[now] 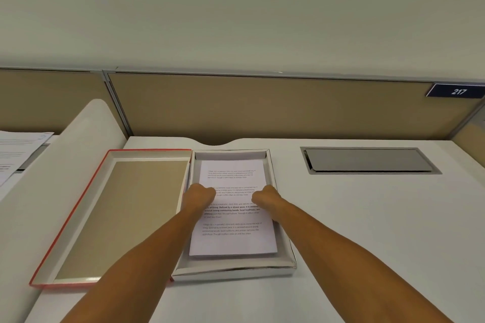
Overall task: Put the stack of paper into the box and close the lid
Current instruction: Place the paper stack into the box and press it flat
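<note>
A stack of paper (232,241), white with printed text on the top sheet, lies inside the shallow silver-walled box (233,271) at the middle of the white desk. My left hand (200,195) grips the stack's left edge with curled fingers, and my right hand (265,196) grips its right edge the same way. Both forearms reach in from the near side. The red-edged lid (123,212) lies open, inside up, touching the box's left side.
A grey metal cable hatch (367,160) is set into the desk at the back right. A tan partition (262,107) with a blue "217" label (458,91) runs behind. A white curved divider (78,139) and printed sheets (15,151) are at the left.
</note>
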Demonstrator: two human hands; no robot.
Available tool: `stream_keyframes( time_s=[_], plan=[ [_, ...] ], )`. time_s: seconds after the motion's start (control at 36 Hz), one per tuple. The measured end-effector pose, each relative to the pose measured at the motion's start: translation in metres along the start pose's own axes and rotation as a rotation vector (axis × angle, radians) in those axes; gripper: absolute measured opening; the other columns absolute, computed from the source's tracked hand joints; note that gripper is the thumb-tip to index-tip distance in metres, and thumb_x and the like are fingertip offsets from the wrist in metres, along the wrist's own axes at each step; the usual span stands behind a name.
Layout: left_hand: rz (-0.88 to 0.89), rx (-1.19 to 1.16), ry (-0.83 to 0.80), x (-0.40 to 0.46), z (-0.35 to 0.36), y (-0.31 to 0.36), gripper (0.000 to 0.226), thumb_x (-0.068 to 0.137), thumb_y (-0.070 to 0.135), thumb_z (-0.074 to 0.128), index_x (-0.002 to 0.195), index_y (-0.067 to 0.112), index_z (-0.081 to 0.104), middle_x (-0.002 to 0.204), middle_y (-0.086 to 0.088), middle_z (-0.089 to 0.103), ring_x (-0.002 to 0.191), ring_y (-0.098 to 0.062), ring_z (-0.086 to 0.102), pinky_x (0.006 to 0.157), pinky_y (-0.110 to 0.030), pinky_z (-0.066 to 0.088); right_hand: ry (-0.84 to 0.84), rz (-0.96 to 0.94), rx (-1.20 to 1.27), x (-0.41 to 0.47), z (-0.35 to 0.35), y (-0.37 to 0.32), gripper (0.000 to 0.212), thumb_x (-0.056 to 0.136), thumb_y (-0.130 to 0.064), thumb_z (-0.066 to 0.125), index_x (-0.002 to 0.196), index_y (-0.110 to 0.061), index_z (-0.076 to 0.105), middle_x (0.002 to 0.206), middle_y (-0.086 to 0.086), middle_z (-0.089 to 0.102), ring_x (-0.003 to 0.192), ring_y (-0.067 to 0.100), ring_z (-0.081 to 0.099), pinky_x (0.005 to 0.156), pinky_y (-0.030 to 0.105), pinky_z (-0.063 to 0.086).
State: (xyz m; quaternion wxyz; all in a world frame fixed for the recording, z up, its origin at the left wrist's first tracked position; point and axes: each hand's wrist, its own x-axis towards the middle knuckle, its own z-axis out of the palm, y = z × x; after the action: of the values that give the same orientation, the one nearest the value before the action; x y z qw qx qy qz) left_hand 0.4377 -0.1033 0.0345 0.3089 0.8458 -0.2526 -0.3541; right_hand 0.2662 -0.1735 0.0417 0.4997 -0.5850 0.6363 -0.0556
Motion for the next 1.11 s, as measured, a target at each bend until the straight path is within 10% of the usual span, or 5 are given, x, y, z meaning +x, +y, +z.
stream_keyframes(
  time_s=[0.39,0.67,0.81,0.92,1.11],
  plan=[
    [-0.051,-0.051,-0.021,0.001,0.003,-0.002,0.010,0.090,0.014,0.050,0.092,0.005,0.052,0.076,-0.003,0.053,0.064,-0.014,0.049,0.054,-0.023,0.040,0.021,0.028,0.024,0.012,0.004,-0.007,0.013,0.093,-0.013,0.052,0.103,-0.005,0.049,0.081,0.002,0.051,0.071,0.013,0.050,0.058,0.024,0.042],
    [0.015,-0.028,0.036,-0.001,0.010,-0.009,0.025,0.086,0.000,0.053,0.066,0.011,0.043,0.067,-0.003,0.053,0.055,-0.014,0.049,0.053,-0.024,0.041,0.014,0.011,0.007,0.015,0.004,-0.004,0.010,0.091,-0.009,0.052,0.099,-0.005,0.054,0.079,0.002,0.052,0.068,0.013,0.050,0.053,0.022,0.040],
    [0.148,0.104,0.037,-0.004,0.005,-0.020,0.033,0.096,0.008,0.051,0.127,0.002,0.041,0.099,-0.008,0.061,0.061,-0.006,0.046,0.046,-0.019,0.036,-0.048,-0.014,-0.043,0.014,-0.008,-0.005,0.013,0.095,-0.010,0.050,0.106,-0.002,0.052,0.092,0.007,0.055,0.091,0.024,0.054,0.075,0.029,0.045],
    [0.397,0.097,0.117,-0.020,0.008,-0.031,0.051,0.097,0.025,0.057,0.142,0.014,0.036,0.138,-0.007,0.057,0.114,-0.025,0.063,0.085,-0.033,0.054,-0.070,-0.093,-0.326,0.012,-0.005,-0.010,0.020,0.095,-0.012,0.048,0.110,-0.002,0.056,0.102,0.011,0.058,0.089,0.023,0.055,0.069,0.027,0.046],
    [0.837,0.709,-0.106,-0.022,-0.001,-0.074,0.112,0.070,0.092,0.036,0.156,0.031,-0.002,0.164,0.005,-0.009,0.152,-0.018,-0.009,0.122,-0.040,-0.001,-0.015,-0.433,-0.642,0.033,-0.001,-0.027,0.038,0.096,-0.020,0.053,0.132,-0.008,0.053,0.121,0.010,0.065,0.096,0.025,0.064,0.075,0.031,0.056]
  ],
)
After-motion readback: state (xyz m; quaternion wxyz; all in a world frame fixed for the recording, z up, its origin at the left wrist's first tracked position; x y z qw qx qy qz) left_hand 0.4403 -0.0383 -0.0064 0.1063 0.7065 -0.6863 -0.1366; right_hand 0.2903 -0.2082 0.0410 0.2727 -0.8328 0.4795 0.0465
